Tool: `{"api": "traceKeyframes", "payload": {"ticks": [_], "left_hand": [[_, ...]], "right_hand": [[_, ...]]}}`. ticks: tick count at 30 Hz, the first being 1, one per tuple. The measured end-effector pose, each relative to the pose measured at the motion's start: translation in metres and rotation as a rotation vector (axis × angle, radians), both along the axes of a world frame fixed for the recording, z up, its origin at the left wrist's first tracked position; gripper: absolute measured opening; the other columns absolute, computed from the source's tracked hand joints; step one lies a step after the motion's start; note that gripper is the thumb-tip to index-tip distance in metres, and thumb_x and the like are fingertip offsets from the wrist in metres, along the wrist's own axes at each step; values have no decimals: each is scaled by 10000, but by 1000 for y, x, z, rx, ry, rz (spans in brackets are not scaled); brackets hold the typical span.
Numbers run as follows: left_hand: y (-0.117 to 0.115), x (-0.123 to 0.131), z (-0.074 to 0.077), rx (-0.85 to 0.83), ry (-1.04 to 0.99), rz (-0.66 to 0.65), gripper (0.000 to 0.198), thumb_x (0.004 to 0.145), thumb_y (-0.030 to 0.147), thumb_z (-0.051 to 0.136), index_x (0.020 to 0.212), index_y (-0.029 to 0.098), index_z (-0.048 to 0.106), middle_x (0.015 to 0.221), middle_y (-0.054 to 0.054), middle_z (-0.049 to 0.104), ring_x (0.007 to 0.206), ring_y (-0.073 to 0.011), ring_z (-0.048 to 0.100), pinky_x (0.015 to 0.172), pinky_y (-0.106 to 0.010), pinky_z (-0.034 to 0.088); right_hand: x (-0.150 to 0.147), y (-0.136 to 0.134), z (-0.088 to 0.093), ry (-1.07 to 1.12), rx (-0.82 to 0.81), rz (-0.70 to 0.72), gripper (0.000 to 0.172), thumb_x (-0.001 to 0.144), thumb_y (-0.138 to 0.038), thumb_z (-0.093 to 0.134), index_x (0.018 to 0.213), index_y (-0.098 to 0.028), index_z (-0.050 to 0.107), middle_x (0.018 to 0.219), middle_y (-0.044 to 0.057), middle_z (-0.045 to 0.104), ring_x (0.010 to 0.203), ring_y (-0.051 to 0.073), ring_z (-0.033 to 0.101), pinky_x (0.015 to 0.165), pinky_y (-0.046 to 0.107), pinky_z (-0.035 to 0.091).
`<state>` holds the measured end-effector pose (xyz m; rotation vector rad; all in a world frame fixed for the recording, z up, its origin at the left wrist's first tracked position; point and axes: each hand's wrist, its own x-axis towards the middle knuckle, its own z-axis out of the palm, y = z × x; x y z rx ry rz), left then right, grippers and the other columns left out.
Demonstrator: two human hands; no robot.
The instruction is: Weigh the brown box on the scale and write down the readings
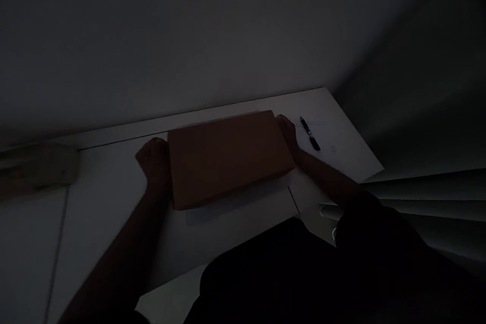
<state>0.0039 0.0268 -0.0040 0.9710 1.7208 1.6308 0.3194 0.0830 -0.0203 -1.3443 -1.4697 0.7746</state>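
A brown box (230,157) lies slightly tilted across the middle of a white table (102,187) in dim light. At its left end, my left hand (155,159) is closed against the side. My right hand (286,129) is closed at the box's right end, near the far corner. Both hands grip the box between them; their fingertips are partly hidden and dark. Something pale and flat, perhaps paper, shows under the near edge of the box.
Right of the box, a black pen (310,133) lies on a white sheet with faint writing. A blurred pale object (41,166) is at the far left. Behind the table stands a wall (170,35); dark curtain-like folds (429,202) hang at the right.
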Motion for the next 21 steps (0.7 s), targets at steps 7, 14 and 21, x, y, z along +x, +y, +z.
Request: {"api": "traceKeyframes", "payload": {"ticks": [7, 14, 21], "left_hand": [[-4, 3, 4, 20, 67, 0, 295, 779, 126, 465, 528, 190, 324, 530, 48, 283, 561, -84, 245, 532, -255, 188], [-8, 4, 6, 59, 170, -22, 337, 819, 106, 485, 527, 188, 339, 532, 48, 276, 570, -90, 257, 559, -272, 205], [-16, 5, 33, 180, 334, -48, 333, 815, 147, 512, 520, 182, 363, 513, 36, 311, 549, -103, 290, 551, -270, 200]], "right_hand": [[-2, 4, -1, -90, 1, -2, 337, 985, -454, 328, 731, -238, 277, 678, -29, 327, 662, 131, 314, 634, 294, 251], [-3, 4, 4, -91, 54, 1, 292, 971, -354, 342, 707, -235, 304, 673, -27, 367, 670, 135, 345, 658, 292, 259], [-2, 3, 23, -24, 79, 6, 310, 946, -375, 365, 675, -223, 378, 658, -17, 433, 691, 139, 433, 649, 273, 306]]}}
